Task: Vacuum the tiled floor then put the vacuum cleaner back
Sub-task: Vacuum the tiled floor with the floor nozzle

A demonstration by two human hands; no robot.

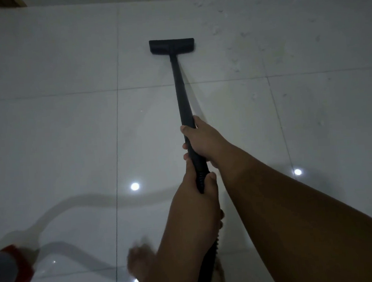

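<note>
Both hands grip the black wand (179, 85). Right hand (200, 139) is forward, fingers wrapped round the tube. Left hand (196, 193) sits just behind it, curled round the ribbed cuff where the hose (209, 259) joins. Head (171, 45) lies flat on the tiles (52, 62), well ahead of the right hand. Faint specks (237, 66) lie ahead and right of the hands. Red-and-grey vacuum body (8, 272) is behind and left of the left hand, at frame edge. Bare foot (141, 262), blurred, shows left of the left forearm. Light glints (135, 186) on the tiles flank the left hand.
</note>
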